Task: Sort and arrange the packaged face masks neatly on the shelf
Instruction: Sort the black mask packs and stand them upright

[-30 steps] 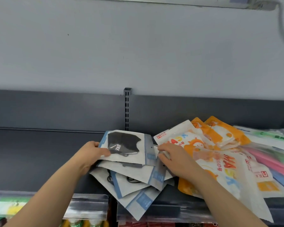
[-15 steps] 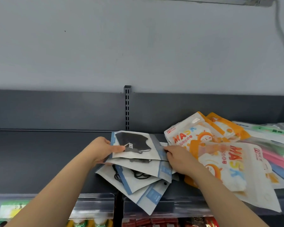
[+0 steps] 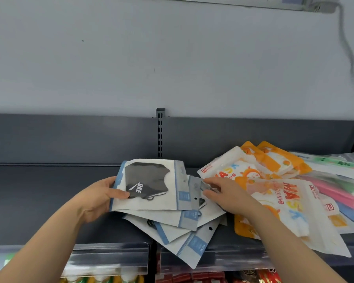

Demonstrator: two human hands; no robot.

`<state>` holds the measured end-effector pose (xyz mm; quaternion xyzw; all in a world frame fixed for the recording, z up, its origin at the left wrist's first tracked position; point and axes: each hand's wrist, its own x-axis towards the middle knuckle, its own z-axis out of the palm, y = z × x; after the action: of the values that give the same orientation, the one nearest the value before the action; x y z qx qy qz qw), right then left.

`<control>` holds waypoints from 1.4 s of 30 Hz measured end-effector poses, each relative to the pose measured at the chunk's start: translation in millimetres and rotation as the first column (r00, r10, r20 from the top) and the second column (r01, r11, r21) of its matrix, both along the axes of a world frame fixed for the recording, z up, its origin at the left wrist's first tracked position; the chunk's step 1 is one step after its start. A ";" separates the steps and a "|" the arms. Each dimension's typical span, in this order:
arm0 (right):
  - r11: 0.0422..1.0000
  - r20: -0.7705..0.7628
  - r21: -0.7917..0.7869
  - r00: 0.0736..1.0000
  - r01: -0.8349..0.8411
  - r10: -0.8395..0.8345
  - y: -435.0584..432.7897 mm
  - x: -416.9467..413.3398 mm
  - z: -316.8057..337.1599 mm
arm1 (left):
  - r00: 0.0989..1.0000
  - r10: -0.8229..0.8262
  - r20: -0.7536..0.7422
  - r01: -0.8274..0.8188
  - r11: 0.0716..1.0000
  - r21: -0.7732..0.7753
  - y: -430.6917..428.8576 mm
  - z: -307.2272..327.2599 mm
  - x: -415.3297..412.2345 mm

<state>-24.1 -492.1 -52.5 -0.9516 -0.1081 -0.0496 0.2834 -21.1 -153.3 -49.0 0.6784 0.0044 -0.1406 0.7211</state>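
Note:
A white and blue packet with a black mask (image 3: pixel 151 184) lies on top of a fanned pile of similar packets (image 3: pixel 184 231) on the dark shelf (image 3: pixel 39 201). My left hand (image 3: pixel 99 198) grips the top packet's left edge, thumb on its front. My right hand (image 3: pixel 227 194) pinches the grey-blue header of a packet at the pile's right side. To the right lies a heap of orange and white "MASK" packets (image 3: pixel 278 193), partly under my right forearm.
Pink, green and blue clear-wrapped packs (image 3: pixel 339 180) lie at the far right. A slotted upright (image 3: pixel 160 135) stands at the shelf's back. A clear price rail (image 3: pixel 110 256) runs along the front edge, with goods on the shelf below. The shelf's left half is bare.
The top black-mask packet has been lifted slightly and turned more square in my left hand. My right hand shifted right onto the header of a lower packet.

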 end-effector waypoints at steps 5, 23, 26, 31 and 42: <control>0.987 -0.010 -0.157 0.999 0.036 -0.038 9.3 -4.1 0.9 | 0.997 0.071 0.019 -0.071 0.997 -0.024 -0.2 -6.6 0.3; 0.874 -0.089 0.447 0.981 0.193 -0.172 20.9 7.2 13.1 | 0.992 0.119 -0.047 -0.118 0.993 0.025 -12.3 -9.6 -7.4; 0.708 -0.054 0.694 0.991 0.128 -0.126 28.1 7.2 19.4 | 0.987 0.157 -0.024 -0.159 0.984 -0.085 -18.9 -7.8 -7.3; 0.353 -0.024 0.935 0.992 -0.022 0.125 42.2 9.5 43.7 | 0.970 0.242 0.020 -0.231 0.945 -0.231 -36.0 -1.3 -2.8; 0.608 0.117 0.789 0.993 -0.083 -0.015 56.1 14.9 55.3 | 0.878 0.387 0.281 -0.331 0.916 -0.228 -58.2 -6.6 -6.0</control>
<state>-9.2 -436.0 2.8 -0.7216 -0.1088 -0.1399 0.6692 -27.1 -211.5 -55.6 0.6143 0.0012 0.1080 0.7817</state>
